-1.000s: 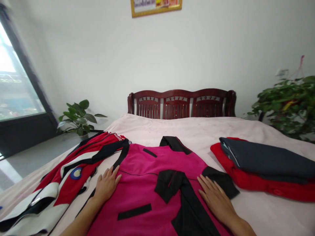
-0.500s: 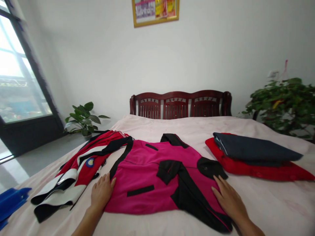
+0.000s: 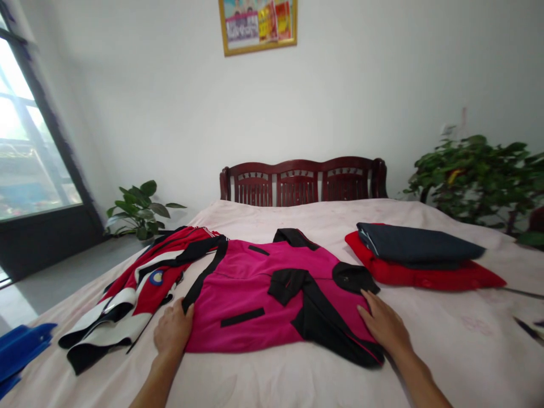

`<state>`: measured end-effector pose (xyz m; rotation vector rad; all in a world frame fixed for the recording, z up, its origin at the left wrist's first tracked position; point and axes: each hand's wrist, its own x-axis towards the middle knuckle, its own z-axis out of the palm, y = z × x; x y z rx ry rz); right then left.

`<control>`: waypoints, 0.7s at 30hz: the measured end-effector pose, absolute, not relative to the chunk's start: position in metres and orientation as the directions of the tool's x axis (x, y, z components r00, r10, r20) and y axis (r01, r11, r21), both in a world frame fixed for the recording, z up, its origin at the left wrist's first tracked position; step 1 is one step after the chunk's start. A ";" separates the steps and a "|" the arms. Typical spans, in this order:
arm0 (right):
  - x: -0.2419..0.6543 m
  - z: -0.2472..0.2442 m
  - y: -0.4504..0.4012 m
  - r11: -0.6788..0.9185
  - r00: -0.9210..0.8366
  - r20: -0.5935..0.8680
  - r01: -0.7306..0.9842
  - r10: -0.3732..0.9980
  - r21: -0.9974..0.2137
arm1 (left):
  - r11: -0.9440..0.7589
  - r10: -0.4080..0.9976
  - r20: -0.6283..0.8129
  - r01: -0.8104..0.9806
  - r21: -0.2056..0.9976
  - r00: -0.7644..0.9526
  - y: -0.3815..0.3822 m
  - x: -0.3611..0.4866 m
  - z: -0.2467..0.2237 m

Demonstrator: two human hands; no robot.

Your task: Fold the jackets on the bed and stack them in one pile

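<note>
Although no firm grip could be made out, the left hand (image 3: 173, 327) was seen half open and pressed against the near left edge of a magenta-and-black track jacket (image 3: 250, 283), with its fingers (image 3: 182, 311) loosely curled at the end of a black sleeve (image 3: 204, 272). Whether the cloth was pinched could not be told. The right hand (image 3: 385, 326) was laid almost flat on the jacket's right side, with its fingers extended and slightly parted just below a black cuff (image 3: 355, 277), and nothing appeared to be held by it. The jacket was spread between the hands, near the foot edge of the bed (image 3: 446, 362). It was judged to be light, soft and limp, with a slightly slick knit that would slide and fold easily, so a hold at the collar (image 3: 295, 238) or along the lower edge was thought most secure. A red-and-white track jacket (image 3: 148, 277) lay just beside its left sleeve, while a folded navy garment (image 3: 414, 242) rested on a folded red garment (image 3: 408, 276) nearer the bed's right edge.
</note>
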<state>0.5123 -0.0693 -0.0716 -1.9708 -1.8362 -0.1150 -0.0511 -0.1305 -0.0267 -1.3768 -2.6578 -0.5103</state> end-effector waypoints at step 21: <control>0.512 -0.061 -0.074 0.003 0.147 0.375 0.929 0.915 -0.371 | 0.525 0.732 0.186 0.716 0.460 -0.656 -0.126 -0.069 -0.036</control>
